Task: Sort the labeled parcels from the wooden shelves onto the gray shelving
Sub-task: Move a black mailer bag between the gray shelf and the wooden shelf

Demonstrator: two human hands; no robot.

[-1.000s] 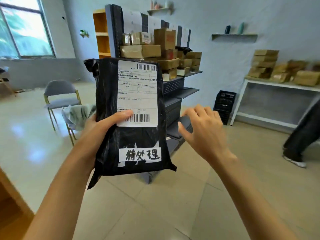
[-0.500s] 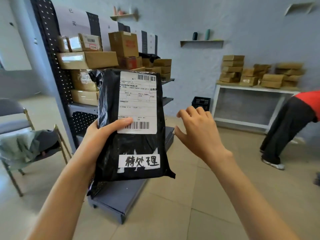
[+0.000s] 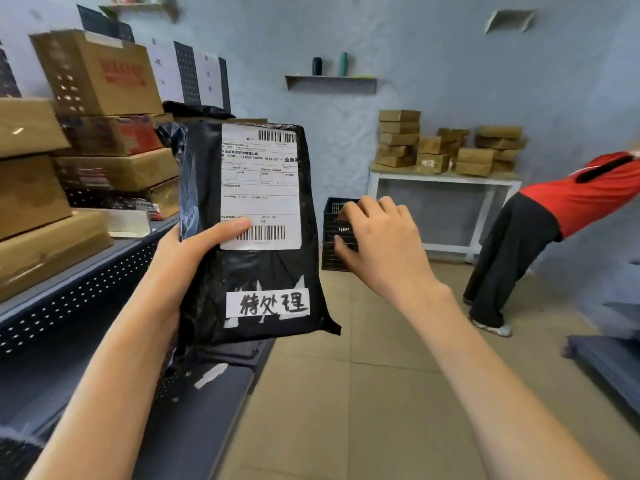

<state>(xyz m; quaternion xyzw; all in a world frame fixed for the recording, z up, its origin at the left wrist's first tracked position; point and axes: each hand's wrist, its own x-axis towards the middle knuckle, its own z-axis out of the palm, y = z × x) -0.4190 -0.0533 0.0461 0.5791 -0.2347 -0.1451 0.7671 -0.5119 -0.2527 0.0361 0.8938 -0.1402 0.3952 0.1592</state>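
head view: the left hand point(image 3: 180, 258) holds a black parcel point(image 3: 249, 271) upright in front of the camera, its thumb lying across the lower edge of the white shipping label point(image 3: 260, 187) beside the barcode, the other fingers hidden behind the bag. a second white label point(image 3: 268, 303) with handwritten characters sits near the parcel's bottom edge. the right hand point(image 3: 384, 244) hovers just right of the parcel, apart from it, fingers loosely curled and holding nothing. to the left stands the gray shelving point(image 3: 79, 289), its perforated front edge running toward the camera, with cardboard boxes point(image 3: 100, 133) stacked on its upper level; the parcel is held in the air just beside that level. behind the right hand a black crate point(image 3: 334, 233) sits on the tiled floor against the wall. farther right a white table point(image 3: 446, 178) carries stacks of brown boxes point(image 3: 450, 147). at the right edge a person in a red top point(image 3: 588, 188) and dark trousers leans forward.
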